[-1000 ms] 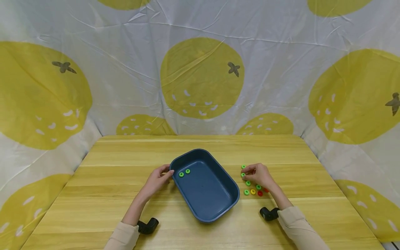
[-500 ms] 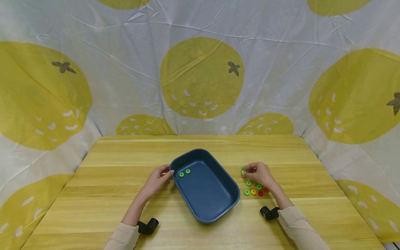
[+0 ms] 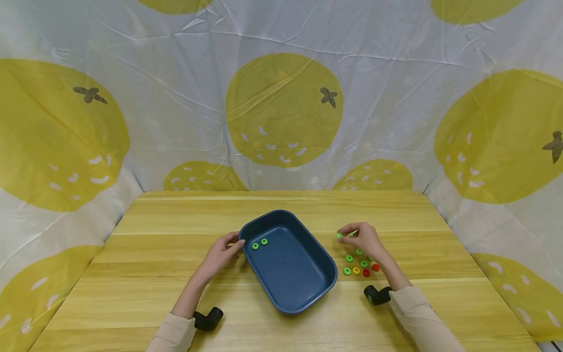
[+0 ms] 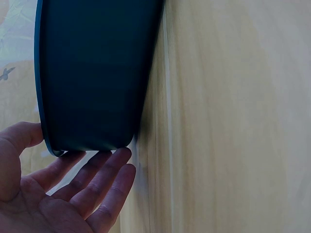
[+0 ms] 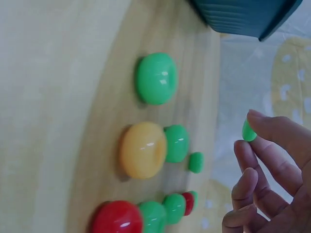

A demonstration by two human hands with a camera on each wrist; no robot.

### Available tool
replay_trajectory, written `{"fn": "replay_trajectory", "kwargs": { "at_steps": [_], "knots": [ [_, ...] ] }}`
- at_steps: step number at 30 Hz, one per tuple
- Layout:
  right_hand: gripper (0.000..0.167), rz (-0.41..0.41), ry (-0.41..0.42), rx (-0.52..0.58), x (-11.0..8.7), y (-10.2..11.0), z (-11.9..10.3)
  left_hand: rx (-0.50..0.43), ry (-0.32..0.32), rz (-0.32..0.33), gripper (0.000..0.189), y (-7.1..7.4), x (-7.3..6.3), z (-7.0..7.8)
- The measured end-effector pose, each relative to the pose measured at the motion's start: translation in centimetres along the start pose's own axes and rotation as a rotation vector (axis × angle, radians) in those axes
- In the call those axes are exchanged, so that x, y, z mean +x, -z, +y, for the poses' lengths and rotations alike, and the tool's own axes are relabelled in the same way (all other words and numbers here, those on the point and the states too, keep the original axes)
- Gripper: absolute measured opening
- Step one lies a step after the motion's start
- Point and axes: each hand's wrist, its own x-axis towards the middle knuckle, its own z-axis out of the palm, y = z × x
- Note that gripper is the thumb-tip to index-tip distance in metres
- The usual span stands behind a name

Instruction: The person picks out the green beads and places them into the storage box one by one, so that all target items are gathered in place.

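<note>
Tray [image 3: 292, 274] clamped by left hand [image 3: 222, 253] — rings [image 3: 255, 249] inside, head view only; right hand [image 3: 366, 239] pinches green ring [image 5: 248, 132].

The rings [image 5: 156, 79] are gleaming like smooth, glossy plastic. The tray [image 3: 294, 276] is looking like plastic, softly shining. The table [image 3: 387, 210] is showing wood grain; the curtain [image 3: 387, 112] is looking like wrinkled cloth.
</note>
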Motion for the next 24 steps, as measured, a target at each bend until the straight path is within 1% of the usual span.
{"fn": "replay_trajectory", "kwargs": {
  "at_steps": [6, 11, 14, 18, 24],
  "knots": [
    [0.016, 0.008, 0.051, -0.005, 0.8, 0.5, -1.3, -0.003, 0.004, 0.004, 0.043, -0.1, 0.0, -0.1],
    [0.018, 0.001, 0.055, -0.004, 1.5, 0.9, -2.8, -0.003, 0.007, 0.006, 0.042, -0.1, 0.0, 0.0],
    [0.019, 0.000, 0.071, -0.013, 1.9, 1.1, -3.8, -0.002, 0.009, 0.005, 0.042, 0.0, 0.0, 0.0],
    [0.020, -0.010, 0.119, -0.007, 2.3, 1.1, -5.2, -0.005, 0.009, 0.002, 0.043, 0.0, -0.1, 0.1],
    [0.019, -0.025, 0.167, -0.007, 3.1, 0.7, -7.0, -0.007, 0.007, -0.003, 0.044, 0.0, -0.1, 0.2]
  ]
}}
